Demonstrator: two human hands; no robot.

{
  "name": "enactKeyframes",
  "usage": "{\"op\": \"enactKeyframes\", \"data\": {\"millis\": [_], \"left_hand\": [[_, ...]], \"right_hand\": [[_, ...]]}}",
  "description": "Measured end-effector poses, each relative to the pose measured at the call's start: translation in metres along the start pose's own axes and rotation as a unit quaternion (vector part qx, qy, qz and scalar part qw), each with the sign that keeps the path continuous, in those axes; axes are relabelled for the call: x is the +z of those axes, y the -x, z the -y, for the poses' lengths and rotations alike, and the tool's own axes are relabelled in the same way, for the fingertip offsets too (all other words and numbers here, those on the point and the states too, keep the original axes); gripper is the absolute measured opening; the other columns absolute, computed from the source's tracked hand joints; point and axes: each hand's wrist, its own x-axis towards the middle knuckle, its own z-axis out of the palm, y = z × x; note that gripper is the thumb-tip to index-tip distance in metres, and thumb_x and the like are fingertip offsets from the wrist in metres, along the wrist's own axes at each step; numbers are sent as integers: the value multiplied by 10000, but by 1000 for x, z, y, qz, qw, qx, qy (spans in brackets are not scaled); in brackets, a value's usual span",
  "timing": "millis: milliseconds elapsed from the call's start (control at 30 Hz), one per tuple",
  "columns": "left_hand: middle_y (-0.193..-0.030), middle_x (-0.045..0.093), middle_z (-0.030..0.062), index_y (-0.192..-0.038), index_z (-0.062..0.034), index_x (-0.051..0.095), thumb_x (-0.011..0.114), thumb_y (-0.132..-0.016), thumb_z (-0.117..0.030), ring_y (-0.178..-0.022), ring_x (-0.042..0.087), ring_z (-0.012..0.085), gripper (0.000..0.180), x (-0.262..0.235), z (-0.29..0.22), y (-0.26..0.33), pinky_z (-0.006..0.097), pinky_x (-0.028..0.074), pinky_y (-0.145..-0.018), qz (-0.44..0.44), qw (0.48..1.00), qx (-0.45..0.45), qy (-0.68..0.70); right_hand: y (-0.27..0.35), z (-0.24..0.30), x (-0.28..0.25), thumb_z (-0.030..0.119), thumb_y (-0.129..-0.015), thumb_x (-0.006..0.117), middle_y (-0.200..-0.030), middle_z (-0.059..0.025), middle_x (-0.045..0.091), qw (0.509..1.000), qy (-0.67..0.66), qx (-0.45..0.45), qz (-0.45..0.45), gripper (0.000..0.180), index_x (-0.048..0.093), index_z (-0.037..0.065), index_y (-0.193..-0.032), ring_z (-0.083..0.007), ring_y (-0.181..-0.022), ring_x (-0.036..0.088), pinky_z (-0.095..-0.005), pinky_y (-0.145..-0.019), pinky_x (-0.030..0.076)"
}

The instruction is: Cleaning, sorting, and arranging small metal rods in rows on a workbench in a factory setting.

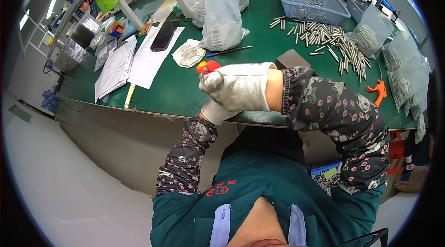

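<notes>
where it tops r fingers (213, 81), item (209, 66) red w/ yel.

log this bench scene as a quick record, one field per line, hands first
right hand: gloved, closed around a red and yellow object at its far end
left hand: gloved, below the right, mostly hidden; its grip cannot be told
metal pins: loose pile, right half of the green table
blue basket: behind the pile
dark block: beyond the right wrist
pen: in front of the clear bag
phone: on papers, left
orange tool: near the table's right end
</notes>
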Motion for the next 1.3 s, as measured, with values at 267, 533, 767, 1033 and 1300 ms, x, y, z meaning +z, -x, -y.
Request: {"op": "enactKeyframes", "data": {"millis": [267, 533, 767, 1033, 1300], "left_hand": [[-872, 603, 93, -1167, -66, 502, 693, -693, -45, -831, 607, 265, 512, -13, -38, -35, 333, 492, -763, -14, 994, -105, -18], [-826, 581, 2, -1180, -59, 473, 683, -670, 52, -761, 573, 93, 562, -13, -42, -37, 226, 471, -720, 7, 984, -166, 64], [-844, 580, 25, -1185, -95, 468, 693, -674, 6, -769, 586, 140, 568, -11, -34, -34, 277, 480, -710, -5, 977, -175, 119], [-843, 567, 26, -1215, -82, 440, 699, -665, 1, -774, 573, 137, 614, -11, -34, -33, 271, 471, -714, -16, 975, -187, 116], [-890, 589, 47, -1286, -81, 365, 711, -656, -13, -796, 590, 154, 722, -6, -19, -27, 284, 484, -739, -26, 978, -159, 135]], "right_hand": [[91, -140, 35, 255, -745, 639, -766, -9, 574, 846, -454, 48, -275, 149, 625, 133, -829, -195, -831, 572, -331, -789, 430], [58, -93, 136, 259, -832, 545, -1000, -225, 637, 569, -746, 329, 107, 477, 489, 49, -1257, -348, -931, 627, -397, -804, 484], [57, -90, 136, 317, -768, 621, -1184, -242, 548, 461, -812, 357, -36, 656, 419, 3, -1307, -325, -1091, 552, -362, -898, 449], [117, -48, 101, 565, -668, 654, -1292, -192, 470, 747, -573, 310, 132, 852, 422, 106, -1348, -340, -1172, 477, -461, -898, 429], [128, -71, 29, 234, -699, 651, -1011, -176, 577, 628, -697, 191, -287, 313, 655, 126, -992, -315, -942, 566, -427, -799, 436]]}}
